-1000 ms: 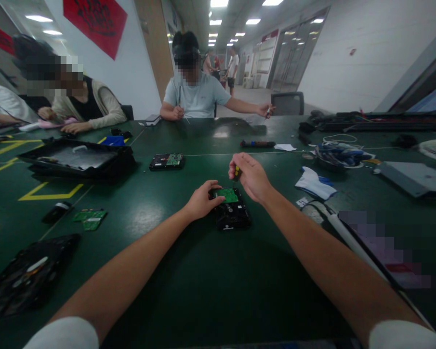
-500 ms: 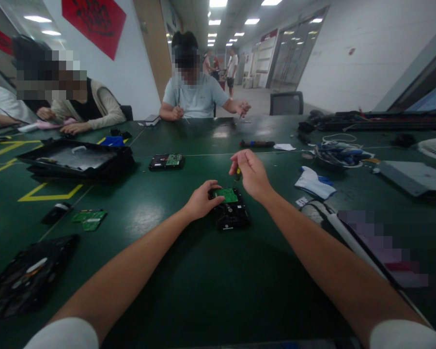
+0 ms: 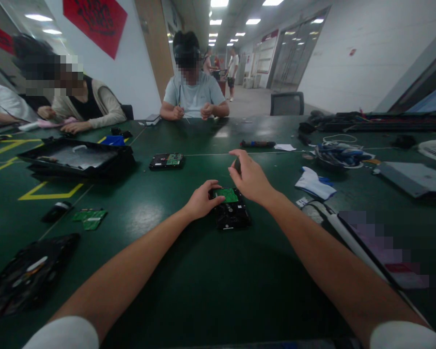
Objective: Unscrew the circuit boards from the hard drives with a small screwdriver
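Observation:
A black hard drive [image 3: 232, 217] with a green circuit board [image 3: 228, 195] on its upper face lies flat on the table in front of me. My left hand [image 3: 204, 199] grips its left side, thumb on the board's edge and fingers along the far side. Over the drive's far right corner, my right hand [image 3: 250, 175] is closed around the dark handle of a screwdriver [image 3: 237, 165]. The screwdriver's shaft and tip are hidden behind that hand. Farther off to the left lies a second hard drive [image 3: 166, 161], its green board facing up.
Left are a black tray-like casing [image 3: 76, 160], a loose green circuit board [image 3: 90, 219] and a dark drive part [image 3: 31, 271]. Right are a white-and-blue glove [image 3: 314, 183], a silver box [image 3: 416, 177] and a bundle of cables [image 3: 343, 154]. A co-worker [image 3: 195, 97] sits opposite.
My right hand has come down slightly and turned, covering the screwdriver's shaft. My left hand and the drive stay put. The co-worker opposite has drawn one hand inward.

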### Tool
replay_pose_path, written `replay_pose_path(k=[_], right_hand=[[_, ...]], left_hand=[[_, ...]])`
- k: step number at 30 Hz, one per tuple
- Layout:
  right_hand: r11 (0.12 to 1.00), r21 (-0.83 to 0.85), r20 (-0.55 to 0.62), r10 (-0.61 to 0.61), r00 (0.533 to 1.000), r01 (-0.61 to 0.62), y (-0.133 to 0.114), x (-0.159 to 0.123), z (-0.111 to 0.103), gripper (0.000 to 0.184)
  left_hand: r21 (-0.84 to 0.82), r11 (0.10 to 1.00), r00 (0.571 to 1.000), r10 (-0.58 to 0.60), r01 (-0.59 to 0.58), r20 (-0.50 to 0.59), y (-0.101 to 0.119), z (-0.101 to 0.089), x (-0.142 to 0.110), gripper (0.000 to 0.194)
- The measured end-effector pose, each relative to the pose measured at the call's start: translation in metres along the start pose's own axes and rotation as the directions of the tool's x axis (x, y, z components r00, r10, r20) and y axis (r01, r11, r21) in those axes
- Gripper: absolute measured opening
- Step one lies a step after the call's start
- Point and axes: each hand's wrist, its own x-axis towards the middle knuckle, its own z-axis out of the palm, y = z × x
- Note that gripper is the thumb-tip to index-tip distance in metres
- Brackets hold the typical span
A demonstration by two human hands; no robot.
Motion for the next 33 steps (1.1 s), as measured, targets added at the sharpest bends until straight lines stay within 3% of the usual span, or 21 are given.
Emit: replay_pose_path(k=[7,13,16,33], right_hand=[[0.999,-0.044,0.024,0.020,1.000,-0.018,-0.001,-0.002,-0.001,0.036],[0.981,-0.171,-0.060,-0.102,0.993,0.090,-0.003,-0.001,-0.002,0.052],[0.973,-0.190,-0.040,-0.140,0.989,0.130,-0.003,0.000,-0.004,0.054],[0.961,-0.196,-0.009,-0.200,0.980,0.194,-0.011,0.003,-0.015,0.036]], left_hand=[[-0.015,1.000,1.000,0.002,-0.002,-0.003,0.001,0.000,0.000,0.059],[-0.015,1.000,1.000,0.000,0.000,-0.003,0.000,0.001,0.000,0.059],[-0.014,1.000,1.000,-0.005,0.005,-0.005,0.000,0.001,0.000,0.059],[-0.011,1.000,1.000,-0.002,0.001,-0.011,0.002,0.001,0.000,0.058]])
